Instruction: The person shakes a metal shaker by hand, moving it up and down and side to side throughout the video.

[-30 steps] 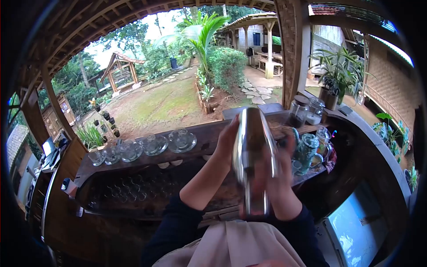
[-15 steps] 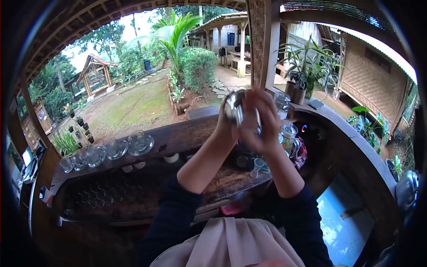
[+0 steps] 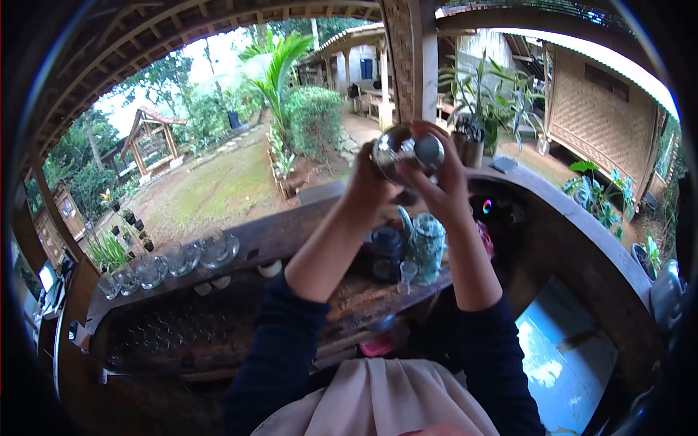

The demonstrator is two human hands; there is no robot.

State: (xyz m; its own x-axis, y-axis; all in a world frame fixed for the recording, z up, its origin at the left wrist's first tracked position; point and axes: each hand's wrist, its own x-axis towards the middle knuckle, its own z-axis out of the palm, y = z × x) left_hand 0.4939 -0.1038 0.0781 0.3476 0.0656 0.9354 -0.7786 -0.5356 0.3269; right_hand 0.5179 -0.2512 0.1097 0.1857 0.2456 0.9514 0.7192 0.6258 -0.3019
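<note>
A shiny metal cocktail shaker [image 3: 395,154] is raised in front of me above the counter, tilted so that one rounded end faces me. My left hand [image 3: 369,178] is wrapped round its left side. My right hand [image 3: 448,171] grips the other end, with fingers over the top and the thumb beneath. Below the hands on the wooden counter stand a green mottled pitcher [image 3: 425,247], a dark jar [image 3: 386,254] and a small clear measuring cup [image 3: 406,276]. The far side of the shaker is hidden.
Several glass cups and saucers [image 3: 174,258] line the ledge at left. Small glasses [image 3: 171,327] stand in the dark recess below. Potted plants [image 3: 476,109] sit by the post [image 3: 425,65]. The counter [image 3: 574,211] curves round on my right.
My right hand has shifted from flat against the shaker to gripping its end, and the shaker has turned. The view has shifted slightly, so the green pitcher and dark jar show more clearly.
</note>
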